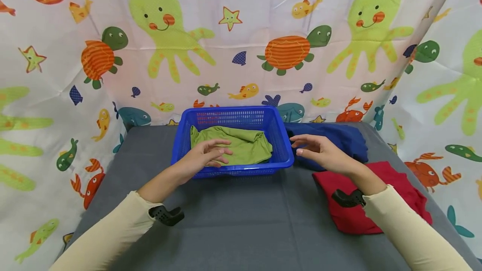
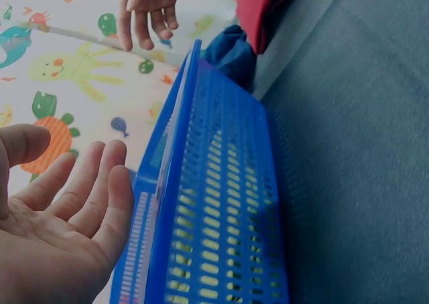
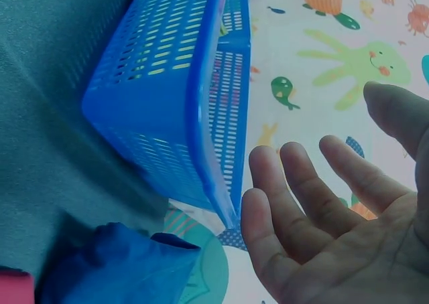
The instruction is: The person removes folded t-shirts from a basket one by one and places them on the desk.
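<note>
A blue plastic basket (image 1: 232,171) with slotted walls stands at the back middle of the table. Folded green cloth (image 1: 244,147) lies inside it. My left hand (image 1: 203,157) hovers over the basket's front left part, fingers loosely bent and holding nothing; the left wrist view shows its palm beside the rim (image 2: 175,150). By the basket's right side, my right hand (image 1: 324,152) is raised in the air with relaxed, parted fingers and nothing in them. Dark blue cloth (image 1: 348,139) lies behind and below that hand, and red cloth (image 1: 376,204) is spread under the right wrist.
The table (image 1: 233,229) has a dark grey cover. A white curtain (image 1: 241,87) printed with sea animals hangs behind it and at both sides. A black wrist strap mount (image 1: 165,215) sits on the left sleeve, and a similar mount (image 1: 347,199) on the right.
</note>
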`<state>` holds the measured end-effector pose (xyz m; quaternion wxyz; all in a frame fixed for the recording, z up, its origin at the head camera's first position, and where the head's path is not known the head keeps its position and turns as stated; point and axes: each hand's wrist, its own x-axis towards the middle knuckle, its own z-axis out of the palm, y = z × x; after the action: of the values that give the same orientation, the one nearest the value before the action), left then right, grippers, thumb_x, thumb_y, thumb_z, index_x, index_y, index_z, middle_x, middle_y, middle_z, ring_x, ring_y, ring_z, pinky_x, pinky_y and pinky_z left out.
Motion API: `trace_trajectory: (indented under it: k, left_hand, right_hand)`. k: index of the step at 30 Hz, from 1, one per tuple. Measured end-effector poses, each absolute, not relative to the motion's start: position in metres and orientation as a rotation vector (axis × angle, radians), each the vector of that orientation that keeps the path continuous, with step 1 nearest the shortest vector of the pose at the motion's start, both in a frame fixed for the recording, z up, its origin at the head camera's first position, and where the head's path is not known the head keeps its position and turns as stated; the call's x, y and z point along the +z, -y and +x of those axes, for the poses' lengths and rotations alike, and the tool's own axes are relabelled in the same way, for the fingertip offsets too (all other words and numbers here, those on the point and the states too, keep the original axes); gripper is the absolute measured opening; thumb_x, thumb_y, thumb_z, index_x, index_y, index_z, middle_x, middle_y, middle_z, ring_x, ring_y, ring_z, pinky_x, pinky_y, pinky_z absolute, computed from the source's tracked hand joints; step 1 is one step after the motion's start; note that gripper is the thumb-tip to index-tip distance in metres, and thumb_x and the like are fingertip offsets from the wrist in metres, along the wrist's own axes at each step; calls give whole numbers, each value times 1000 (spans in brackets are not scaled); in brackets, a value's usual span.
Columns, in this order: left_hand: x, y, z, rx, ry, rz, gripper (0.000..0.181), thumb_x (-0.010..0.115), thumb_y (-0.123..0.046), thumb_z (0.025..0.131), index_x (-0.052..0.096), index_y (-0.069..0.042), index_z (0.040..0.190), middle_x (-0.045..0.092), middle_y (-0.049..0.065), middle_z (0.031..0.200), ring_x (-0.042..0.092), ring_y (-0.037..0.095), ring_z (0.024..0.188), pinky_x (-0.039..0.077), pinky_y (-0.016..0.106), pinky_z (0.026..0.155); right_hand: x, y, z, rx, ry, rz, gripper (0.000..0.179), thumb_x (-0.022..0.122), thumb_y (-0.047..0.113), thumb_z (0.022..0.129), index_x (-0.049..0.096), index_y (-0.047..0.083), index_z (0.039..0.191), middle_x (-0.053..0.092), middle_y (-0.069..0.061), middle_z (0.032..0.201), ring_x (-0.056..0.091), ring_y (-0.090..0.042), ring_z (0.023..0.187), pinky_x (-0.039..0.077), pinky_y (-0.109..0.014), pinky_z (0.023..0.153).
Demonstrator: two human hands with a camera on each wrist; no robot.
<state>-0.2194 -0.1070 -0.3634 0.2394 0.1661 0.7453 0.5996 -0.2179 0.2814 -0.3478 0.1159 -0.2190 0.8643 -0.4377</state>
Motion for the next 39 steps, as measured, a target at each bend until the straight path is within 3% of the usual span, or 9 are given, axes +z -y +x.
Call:
trace_trajectory:
  k: [4, 10, 14, 17, 22, 31, 39]
  left_hand:
    - [-363, 114, -225, 1665, -2067, 434, 44, 46, -27, 109, 45, -15, 151, 56, 20, 146, 64, 32, 121, 53, 46, 104]
    - [-365, 127, -237, 1676, -2076, 411, 45, 46, -29, 109, 44, -14, 152, 56, 18, 146, 67, 21, 116, 50, 51, 107]
    - [-365, 135, -246, 1676, -2046, 376, 47, 44, -28, 109, 40, -12, 154, 51, 20, 150, 63, 23, 122, 43, 57, 113]
    - [-366, 140, -253, 1689, -2030, 342, 49, 43, -27, 109, 37, -11, 155, 47, 21, 154, 56, 32, 133, 39, 59, 116]
    - [-371, 145, -267, 1679, -1986, 305, 51, 41, -26, 110, 31, -10, 158, 32, 22, 163, 31, 44, 150, 29, 59, 122]
    - [-379, 139, -286, 1485, -2087, 119, 62, 45, -35, 108, 18, -21, 162, 8, 14, 171, 9, 38, 158, 15, 63, 125]
    - [-382, 132, -291, 1311, -2143, -31, 89, 50, -53, 102, -11, -28, 163, -17, 10, 171, -7, 41, 158, 9, 70, 122]
  right_hand:
    - [-345, -278, -226, -1293, -2513, -680, 47, 57, 22, 105, 50, 1, 146, 60, -22, 138, 59, -42, 126, 56, -39, 100]
    - [-344, -269, -241, -1311, -2462, -667, 45, 55, 23, 106, 50, 4, 147, 58, -24, 139, 62, -40, 122, 50, -54, 105]
    - [-345, -261, -252, -1330, -2408, -615, 45, 54, 23, 106, 49, 7, 147, 56, -26, 141, 61, -43, 122, 51, -56, 104]
    - [-346, -253, -262, -1328, -2376, -586, 45, 53, 24, 106, 48, 10, 148, 57, -24, 141, 60, -43, 123, 53, -51, 103]
    - [-345, -239, -274, -1285, -2338, -553, 47, 53, 28, 106, 47, 14, 150, 56, -17, 146, 56, -40, 129, 50, -52, 106]
    - [-351, -212, -300, -1332, -2048, -445, 57, 48, 30, 108, 28, 16, 160, 23, -14, 168, 25, -40, 154, 30, -60, 121]
    - [-365, -189, -313, -1219, -2109, -287, 69, 50, 37, 106, 13, 23, 164, 7, -13, 171, 9, -36, 159, 16, -61, 126]
